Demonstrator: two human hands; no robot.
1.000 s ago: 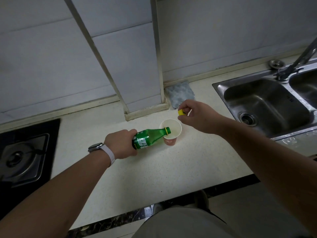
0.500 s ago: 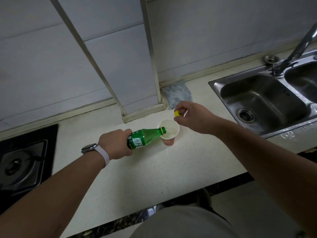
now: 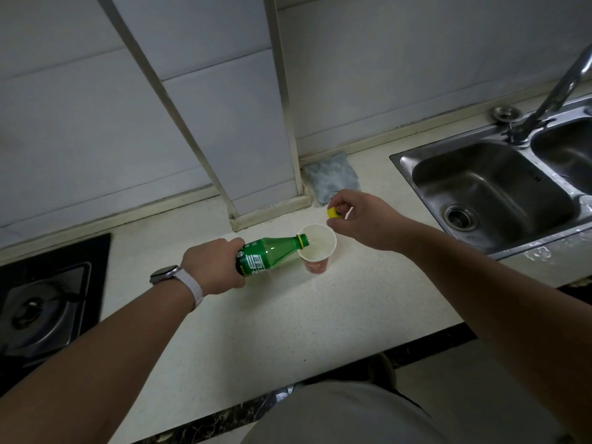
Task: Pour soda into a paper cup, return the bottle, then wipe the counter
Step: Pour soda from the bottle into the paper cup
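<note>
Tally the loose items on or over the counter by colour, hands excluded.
Green: 1, the bottle
Yellow: 1, the cap
White and red: 1, the paper cup
Grey-blue: 1, the cloth
Total: 4

Green soda bottle [image 3: 269, 253] tilted, mouth over the upright paper cup [image 3: 317, 253]; grey cloth [image 3: 333, 179] lies behind.

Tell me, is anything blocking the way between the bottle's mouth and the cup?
Nothing visible does. The left hand tips the green bottle so its open mouth sits over the paper cup's rim. The right hand holds the yellow cap aside, behind the cup.
</note>
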